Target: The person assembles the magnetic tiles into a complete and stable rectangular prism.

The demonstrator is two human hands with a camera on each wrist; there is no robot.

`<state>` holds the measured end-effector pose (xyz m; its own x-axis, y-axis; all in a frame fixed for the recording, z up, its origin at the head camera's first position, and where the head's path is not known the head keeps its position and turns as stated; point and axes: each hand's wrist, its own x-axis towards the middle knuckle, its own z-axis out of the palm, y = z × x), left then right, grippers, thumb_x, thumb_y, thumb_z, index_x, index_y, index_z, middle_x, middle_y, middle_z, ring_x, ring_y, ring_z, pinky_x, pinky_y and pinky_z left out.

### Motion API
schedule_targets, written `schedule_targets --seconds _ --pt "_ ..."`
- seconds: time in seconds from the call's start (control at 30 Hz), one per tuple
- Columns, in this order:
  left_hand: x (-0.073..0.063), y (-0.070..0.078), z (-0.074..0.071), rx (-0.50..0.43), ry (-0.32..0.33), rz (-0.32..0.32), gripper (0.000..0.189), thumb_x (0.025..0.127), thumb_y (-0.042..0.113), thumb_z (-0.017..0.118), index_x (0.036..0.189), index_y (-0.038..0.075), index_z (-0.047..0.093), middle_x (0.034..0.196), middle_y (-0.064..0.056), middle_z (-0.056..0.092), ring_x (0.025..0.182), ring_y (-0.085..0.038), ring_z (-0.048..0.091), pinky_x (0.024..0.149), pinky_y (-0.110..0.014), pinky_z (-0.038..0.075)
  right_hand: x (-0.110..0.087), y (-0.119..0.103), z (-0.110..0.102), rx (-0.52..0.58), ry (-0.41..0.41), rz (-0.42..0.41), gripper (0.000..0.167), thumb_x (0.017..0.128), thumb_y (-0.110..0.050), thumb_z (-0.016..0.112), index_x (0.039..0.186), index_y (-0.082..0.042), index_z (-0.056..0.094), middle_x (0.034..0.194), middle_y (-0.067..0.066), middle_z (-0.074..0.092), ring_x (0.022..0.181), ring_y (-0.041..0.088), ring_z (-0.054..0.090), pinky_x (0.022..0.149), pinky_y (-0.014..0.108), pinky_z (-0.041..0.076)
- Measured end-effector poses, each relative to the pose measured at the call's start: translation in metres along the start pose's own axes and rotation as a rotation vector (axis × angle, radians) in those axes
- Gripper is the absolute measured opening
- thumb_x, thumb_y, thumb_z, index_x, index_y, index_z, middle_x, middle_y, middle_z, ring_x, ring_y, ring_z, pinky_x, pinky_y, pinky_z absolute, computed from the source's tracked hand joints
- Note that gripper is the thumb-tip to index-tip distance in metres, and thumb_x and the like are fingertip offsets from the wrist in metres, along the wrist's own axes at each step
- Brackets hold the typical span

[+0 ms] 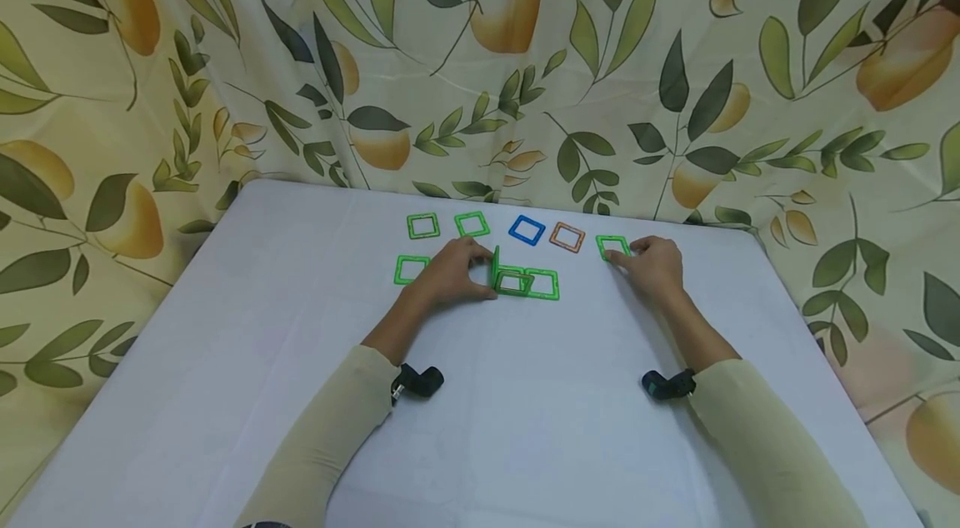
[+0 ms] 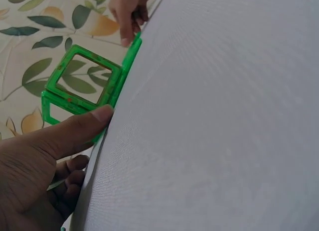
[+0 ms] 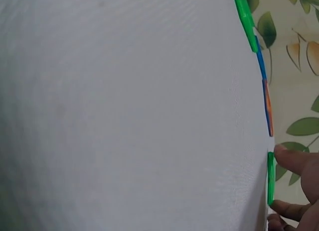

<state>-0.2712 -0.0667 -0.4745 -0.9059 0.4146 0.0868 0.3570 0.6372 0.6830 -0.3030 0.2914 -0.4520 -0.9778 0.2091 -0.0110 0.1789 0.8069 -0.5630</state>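
Observation:
My left hand [image 1: 452, 271] grips a small structure of green square magnetic tiles [image 1: 556, 285], thumb at its near left corner and fingers round the far side. Some of its tiles lie flat, one stands upright [image 1: 495, 268] at the left end, and another leans over the flat ones. In the left wrist view the thumb [image 2: 94, 122] presses against the green frames [image 2: 97, 56]. Farther right, my right hand [image 1: 658, 270] pinches a separate green square tile [image 1: 611, 238] between thumb and finger. The right wrist view has this tile [image 3: 270, 178] edge-on at the tabletop.
Along the back lie two green tiles [image 1: 423, 216], a blue tile [image 1: 527, 218] and an orange tile [image 1: 567, 225]. Another green tile [image 1: 397, 270] lies left of my left hand. A white cloth covers the table [image 1: 525, 428]; a leaf-patterned curtain [image 1: 480, 95] hangs behind.

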Motion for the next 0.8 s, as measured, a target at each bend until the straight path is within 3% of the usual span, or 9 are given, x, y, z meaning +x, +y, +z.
schedule_targets --seconds 0.23,0.57,0.8 --pt "0.000 0.000 -0.001 -0.007 -0.005 -0.008 0.064 0.078 0.030 0.096 0.133 0.009 0.071 0.120 -0.001 0.061 0.112 -0.018 0.056 0.099 -0.035 0.049 0.000 -0.001 0.001 -0.016 -0.010 -0.021 0.069 0.095 -0.039 0.078 0.134 0.015 0.060 0.130 0.030 0.056 0.119 0.042 0.049 0.101 0.055 0.044" --pt "0.000 0.002 -0.002 -0.038 -0.009 -0.025 0.063 0.078 0.026 0.096 0.133 0.008 0.071 0.119 -0.001 0.061 0.111 -0.018 0.057 0.096 -0.034 0.049 -0.003 -0.002 0.001 0.104 -0.044 -0.092 0.065 0.092 -0.017 0.080 0.143 0.009 0.049 0.129 0.031 0.057 0.115 0.041 0.054 0.092 0.049 0.046" --pt "0.002 0.003 -0.003 -0.012 -0.027 -0.027 0.066 0.079 0.027 0.096 0.136 0.009 0.070 0.120 -0.001 0.062 0.112 -0.018 0.056 0.096 -0.033 0.049 -0.011 -0.003 0.000 0.163 0.007 -0.161 0.058 0.092 -0.001 0.078 0.143 0.006 0.050 0.118 0.027 0.064 0.101 0.031 0.064 0.077 0.023 0.047"
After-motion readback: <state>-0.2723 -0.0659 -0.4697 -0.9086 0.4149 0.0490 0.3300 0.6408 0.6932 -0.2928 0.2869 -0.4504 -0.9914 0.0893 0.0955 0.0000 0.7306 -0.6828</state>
